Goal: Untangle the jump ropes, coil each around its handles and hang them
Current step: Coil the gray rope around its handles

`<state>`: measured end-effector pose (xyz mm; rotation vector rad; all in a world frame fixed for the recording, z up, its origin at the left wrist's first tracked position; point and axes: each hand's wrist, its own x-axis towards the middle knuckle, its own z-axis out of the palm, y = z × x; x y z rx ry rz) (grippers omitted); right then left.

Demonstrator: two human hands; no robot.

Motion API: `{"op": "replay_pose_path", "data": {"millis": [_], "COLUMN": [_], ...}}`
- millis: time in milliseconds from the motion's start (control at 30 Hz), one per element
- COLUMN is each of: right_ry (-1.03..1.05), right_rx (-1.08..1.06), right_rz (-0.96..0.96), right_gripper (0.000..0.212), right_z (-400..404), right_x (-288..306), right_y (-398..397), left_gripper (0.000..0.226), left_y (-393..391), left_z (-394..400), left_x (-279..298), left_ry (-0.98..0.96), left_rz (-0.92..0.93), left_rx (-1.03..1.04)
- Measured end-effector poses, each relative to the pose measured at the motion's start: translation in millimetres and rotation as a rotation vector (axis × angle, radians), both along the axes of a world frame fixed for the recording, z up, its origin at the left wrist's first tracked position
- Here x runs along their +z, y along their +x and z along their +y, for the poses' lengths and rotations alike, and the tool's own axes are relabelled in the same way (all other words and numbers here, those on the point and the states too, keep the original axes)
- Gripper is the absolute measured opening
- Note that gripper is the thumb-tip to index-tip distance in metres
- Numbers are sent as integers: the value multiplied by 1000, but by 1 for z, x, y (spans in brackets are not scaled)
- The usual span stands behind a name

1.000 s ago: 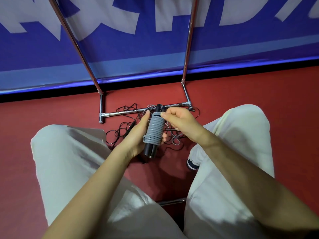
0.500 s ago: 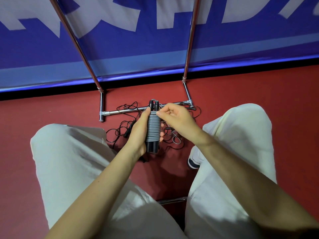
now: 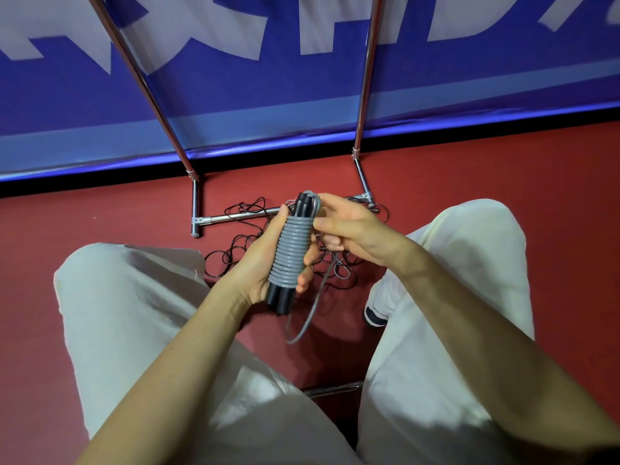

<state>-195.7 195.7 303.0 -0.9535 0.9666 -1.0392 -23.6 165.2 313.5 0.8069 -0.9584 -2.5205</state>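
Note:
A grey jump rope is wound in tight turns round its two black handles, held together as one upright bundle. My left hand grips the bundle from the left, fingers curled behind it. My right hand pinches the rope's free end near the top of the handles. A short grey loop of loose rope hangs down below my hands. A tangle of thin black jump ropes lies on the red floor behind the bundle, partly hidden by my hands.
A chrome rack stands on the floor ahead, its two poles rising in front of a blue banner wall. My knees in pale trousers flank my hands. A dark shoe shows at the right.
The bundle has turned more upright and come closer. A loose grey loop now hangs below it, and my right hand has shifted at the top of the handles.

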Motion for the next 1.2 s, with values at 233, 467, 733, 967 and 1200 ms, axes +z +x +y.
{"op": "replay_pose_path", "data": {"millis": [233,467,733,967,1200], "right_ry": [-8,10,5,-67,-459], "right_rx": [-29,-235,-425,-183,-339], "right_rz": [0,265,605,628,1359], "right_gripper": [31,24,39,21,32], "right_z": [9,7,3,0,3], "right_x": [-2,-6,-16,-9,-10], "right_y": [8,13,23,9,-6], "left_gripper": [87,75,64,55,46], "left_y": [0,-9,-19,-13,-6], "left_z": [2,-5,11,7,-1], "left_x": [-1,-25,-29,-13,-12], "left_ry": [38,-279,-442,-288,-181], "left_rz": [-218,-558,-602,-487,-433], "left_rx": [-97,177,278,286,287]}}
